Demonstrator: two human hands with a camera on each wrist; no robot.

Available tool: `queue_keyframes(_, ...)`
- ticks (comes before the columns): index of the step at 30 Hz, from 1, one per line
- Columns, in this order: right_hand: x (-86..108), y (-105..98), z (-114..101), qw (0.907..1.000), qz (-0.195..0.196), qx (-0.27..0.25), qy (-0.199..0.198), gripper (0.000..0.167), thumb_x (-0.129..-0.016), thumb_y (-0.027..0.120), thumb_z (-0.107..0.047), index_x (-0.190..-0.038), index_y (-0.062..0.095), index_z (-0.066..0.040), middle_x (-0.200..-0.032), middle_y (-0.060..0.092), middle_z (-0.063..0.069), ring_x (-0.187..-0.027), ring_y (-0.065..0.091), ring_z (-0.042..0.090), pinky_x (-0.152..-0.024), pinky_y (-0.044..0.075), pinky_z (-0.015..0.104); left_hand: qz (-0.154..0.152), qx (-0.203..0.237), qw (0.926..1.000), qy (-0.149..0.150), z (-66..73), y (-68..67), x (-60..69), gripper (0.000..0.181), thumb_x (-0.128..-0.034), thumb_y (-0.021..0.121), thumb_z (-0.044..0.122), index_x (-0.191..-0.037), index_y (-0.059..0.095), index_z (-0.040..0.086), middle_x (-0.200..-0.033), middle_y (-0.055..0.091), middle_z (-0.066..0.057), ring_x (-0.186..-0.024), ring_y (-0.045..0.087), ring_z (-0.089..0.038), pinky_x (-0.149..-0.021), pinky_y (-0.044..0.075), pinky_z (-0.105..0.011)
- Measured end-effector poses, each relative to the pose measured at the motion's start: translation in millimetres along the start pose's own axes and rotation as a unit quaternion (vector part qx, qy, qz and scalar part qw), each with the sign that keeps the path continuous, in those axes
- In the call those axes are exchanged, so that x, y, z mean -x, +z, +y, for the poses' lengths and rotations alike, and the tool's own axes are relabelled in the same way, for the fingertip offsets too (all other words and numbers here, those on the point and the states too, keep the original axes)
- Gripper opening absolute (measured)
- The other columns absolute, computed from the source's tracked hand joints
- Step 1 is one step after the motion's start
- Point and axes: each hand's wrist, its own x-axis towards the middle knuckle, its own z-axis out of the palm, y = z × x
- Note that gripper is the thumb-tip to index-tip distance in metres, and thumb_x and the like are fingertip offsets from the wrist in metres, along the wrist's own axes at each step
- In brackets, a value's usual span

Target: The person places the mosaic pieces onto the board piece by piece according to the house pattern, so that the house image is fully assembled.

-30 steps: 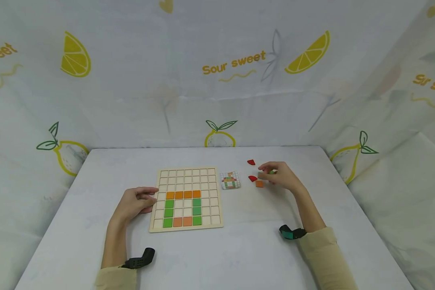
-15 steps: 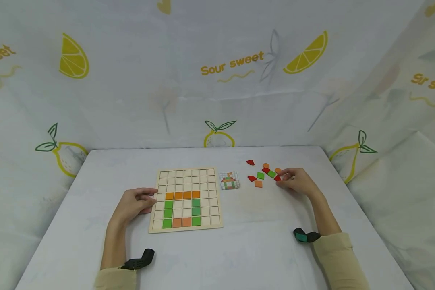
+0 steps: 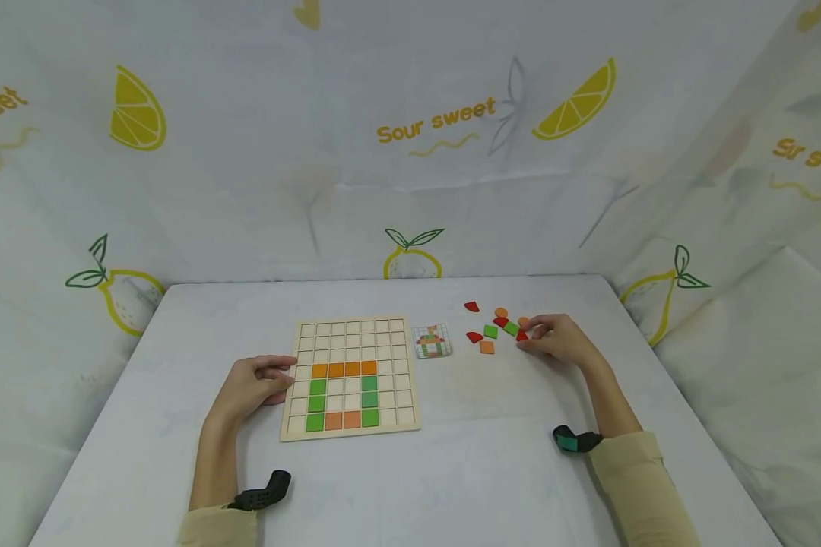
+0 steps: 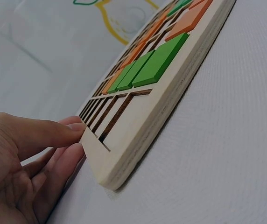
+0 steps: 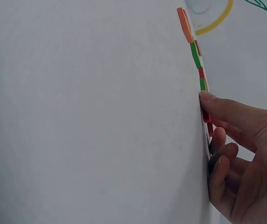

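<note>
A pale, square, gridded wooden board point(image 4: 157, 107) shows a matt face and a rough, layered edge at upper right of the left-wrist frame, its green square tiles point(image 4: 161, 60) smooth and painted-looking. Behind the white, finely textured, cloth-like tabletop point(image 3: 451, 479) falls a creased white lemon-printed cloth backdrop point(image 3: 267, 197). Low in the head frame, beige cloth sleeves point(image 3: 639, 482) look matt beside black plastic-looking wrist cameras point(image 3: 260, 497).

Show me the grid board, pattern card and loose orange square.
Grid board point(image 3: 352, 386), head view: bare cell near its middle.
Pattern card point(image 3: 432, 341), head view: its printed face.
Loose orange square point(image 3: 487, 347), head view: middle of its top.
</note>
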Motion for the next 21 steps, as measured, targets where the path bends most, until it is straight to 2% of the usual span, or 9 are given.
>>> queue_keyframes(7, -2.1, 0.4, -1.8, 1.0000, -0.002, 0.003, -0.004, 0.042, -0.093, 0.087, -0.025, -0.123, 0.074, 0.002, -0.091, 0.063, 0.007, -0.075, 0.052, 0.015, -0.061, 0.042, 0.024, 0.000, 0.003, 0.9999, -0.010, -3.4, -1.4, -2.7, 0.046, -0.0971, 0.078, 0.012, -0.142, 0.070, 0.005, -0.106, 0.071, -0.007, -0.085, 0.068, -0.010, -0.072, 0.065, -0.022)
queue_keyframes(14, -4.4, 2.6, -2.6, 0.9999, -0.001, 0.007, -0.014, 0.036, -0.094, 0.085, -0.022, -0.116, 0.074, 0.004, -0.087, 0.061, 0.005, -0.076, 0.050, 0.015, -0.062, 0.040, 0.024, -0.006, 0.003, 1.0000, 0.000, -5.2, -2.3, -3.6, 0.047, -0.0968, 0.078, 0.012, -0.142, 0.069, 0.005, -0.107, 0.072, -0.007, -0.087, 0.068, -0.011, -0.072, 0.065, -0.022)
queue_keyframes(21, -2.2, 2.2, -1.4, 0.9997, 0.000, 0.003, -0.025, 0.032, -0.092, 0.086, -0.020, -0.108, 0.074, 0.004, -0.085, 0.059, 0.004, -0.074, 0.049, 0.013, -0.060, 0.039, 0.024, 0.001, 0.001, 1.0000, -0.006, -3.1, -0.4, -4.3, 0.045, -0.0971, 0.077, 0.012, -0.141, 0.070, 0.006, -0.109, 0.071, -0.008, -0.087, 0.069, -0.012, -0.073, 0.065, -0.022)
